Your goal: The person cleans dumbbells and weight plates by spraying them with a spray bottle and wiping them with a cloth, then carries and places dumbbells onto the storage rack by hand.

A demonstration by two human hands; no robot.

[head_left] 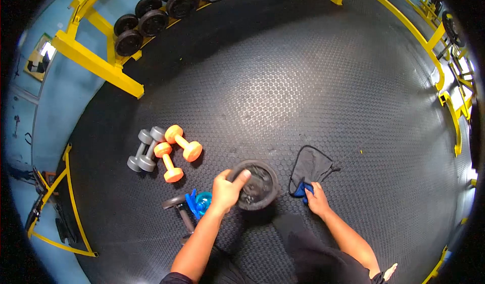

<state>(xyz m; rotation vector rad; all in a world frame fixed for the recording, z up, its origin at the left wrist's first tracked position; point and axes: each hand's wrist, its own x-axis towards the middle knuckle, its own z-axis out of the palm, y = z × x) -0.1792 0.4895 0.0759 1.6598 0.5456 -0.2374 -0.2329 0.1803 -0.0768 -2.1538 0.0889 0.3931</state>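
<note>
My left hand (227,192) grips the edge of a round black weight plate (258,185), thumb across its face, raised above the floor. Off to the right, my right hand (317,201) is closed on a grey cloth (310,168) with black edging and a blue part bunched at the fingers. The rest of the cloth spreads over the mat. Just left of my left hand are a blue-capped, teal bottle (203,202) and a dark dumbbell (185,218), partly hidden by my arm. Two orange dumbbells (173,174) and two grey dumbbells (138,150) lie farther left.
Black textured rubber matting (303,82) covers the floor. A yellow rack (96,66) with several black dumbbells (182,4) stands at the upper left. Yellow frames (76,203) line the left wall, and more yellow equipment (434,46) runs along the right side.
</note>
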